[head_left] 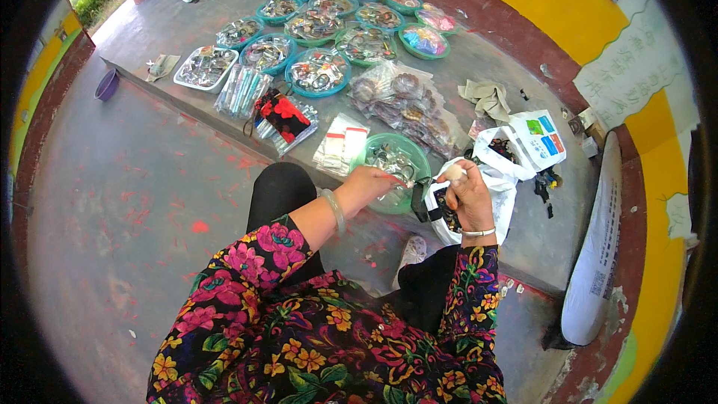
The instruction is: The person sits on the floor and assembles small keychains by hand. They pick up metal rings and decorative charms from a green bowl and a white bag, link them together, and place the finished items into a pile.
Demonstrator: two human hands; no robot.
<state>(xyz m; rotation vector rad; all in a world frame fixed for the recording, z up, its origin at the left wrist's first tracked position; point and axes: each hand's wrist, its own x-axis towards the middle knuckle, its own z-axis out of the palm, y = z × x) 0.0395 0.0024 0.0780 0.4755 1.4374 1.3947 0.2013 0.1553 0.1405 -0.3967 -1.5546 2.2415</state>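
Note:
My left hand (366, 185), with a pale bangle at its wrist, reaches over the near rim of a green basin (423, 158). Its fingers are pressed together; a bit of red shows at their tips, and what they pinch is too small to name. Small clear packets with dark and metallic pieces (393, 157) lie in the basin. My right hand (473, 198) is raised and closed above a white plastic bag (499, 187) with dark small items in it. Something small and pale (454, 173) shows at its thumb and fingers, its kind unclear.
Several round basins of packaged small goods (319, 72) and a white tray (206, 67) stand on the raised floor ahead. Nearer are flat white packets (341, 144), a red-and-black pouch (283, 115), clear bags (410, 101) and another white bag (535, 146). A step edge (202, 129) crosses the floor.

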